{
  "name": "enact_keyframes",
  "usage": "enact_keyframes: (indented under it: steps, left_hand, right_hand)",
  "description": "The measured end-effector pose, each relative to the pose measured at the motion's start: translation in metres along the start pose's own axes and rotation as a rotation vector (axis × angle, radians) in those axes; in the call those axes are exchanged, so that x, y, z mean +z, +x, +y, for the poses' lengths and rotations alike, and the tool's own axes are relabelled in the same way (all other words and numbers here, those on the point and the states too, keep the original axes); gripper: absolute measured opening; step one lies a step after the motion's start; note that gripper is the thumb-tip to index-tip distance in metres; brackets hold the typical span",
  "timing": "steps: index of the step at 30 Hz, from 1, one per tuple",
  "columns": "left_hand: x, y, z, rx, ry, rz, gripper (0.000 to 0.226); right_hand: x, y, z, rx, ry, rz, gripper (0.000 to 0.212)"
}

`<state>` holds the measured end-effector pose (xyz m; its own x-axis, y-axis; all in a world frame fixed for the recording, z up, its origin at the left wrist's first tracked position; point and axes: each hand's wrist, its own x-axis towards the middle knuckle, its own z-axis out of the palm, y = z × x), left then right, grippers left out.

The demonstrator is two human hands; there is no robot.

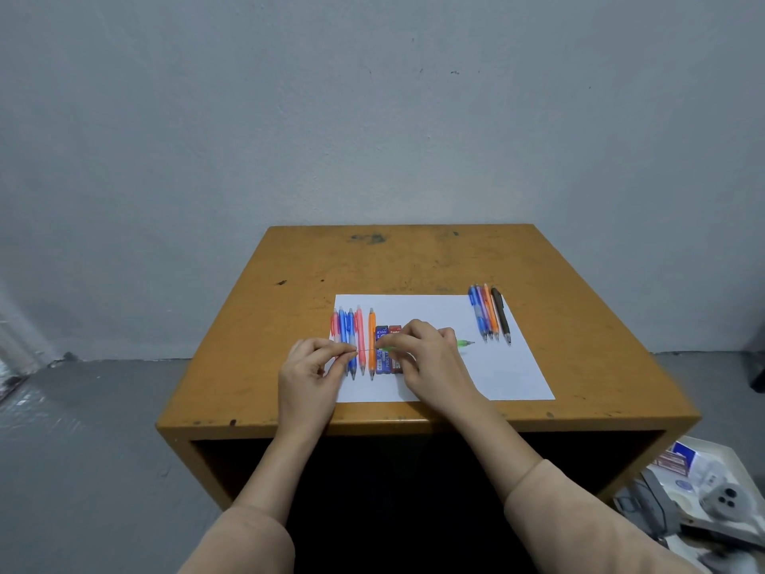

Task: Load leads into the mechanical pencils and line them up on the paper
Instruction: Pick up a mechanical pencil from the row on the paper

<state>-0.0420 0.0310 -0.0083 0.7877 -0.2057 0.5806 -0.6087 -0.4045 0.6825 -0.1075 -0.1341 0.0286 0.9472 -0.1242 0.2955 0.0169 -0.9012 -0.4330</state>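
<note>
Over the near left part of the paper (517,379), toward the near edge of the bench (414,258), the left grip (308,366) pinches a thin lead (366,350) by one end. The right grip (430,358) is curled round the green pencil (465,343), whose tip points at the bench's right edge. The lead looks hair-thin, weightless and brittle, so it wants a light pinch close to the entering end, in line with the barrel; the pencil is light, stiff plastic, best held mid-barrel.
</note>
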Motion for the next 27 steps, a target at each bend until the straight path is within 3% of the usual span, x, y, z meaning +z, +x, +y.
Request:
enact_keyframes:
  steps: [12, 19, 27]
  left_hand:
    - [0.003, 0.001, 0.001, -0.041, 0.028, -0.014, 0.018]
    - [0.005, 0.003, 0.001, -0.001, 0.055, -0.046, 0.020]
    - [0.005, 0.007, 0.012, -0.048, 0.041, -0.077, 0.021]
  right_hand:
    - [0.016, -0.003, 0.005, -0.044, 0.048, 0.027, 0.036]
    - [0.012, -0.001, 0.004, -0.069, 0.049, 0.011, 0.029]
    - [0.013, -0.004, 0.006, -0.115, 0.044, 0.114, 0.025]
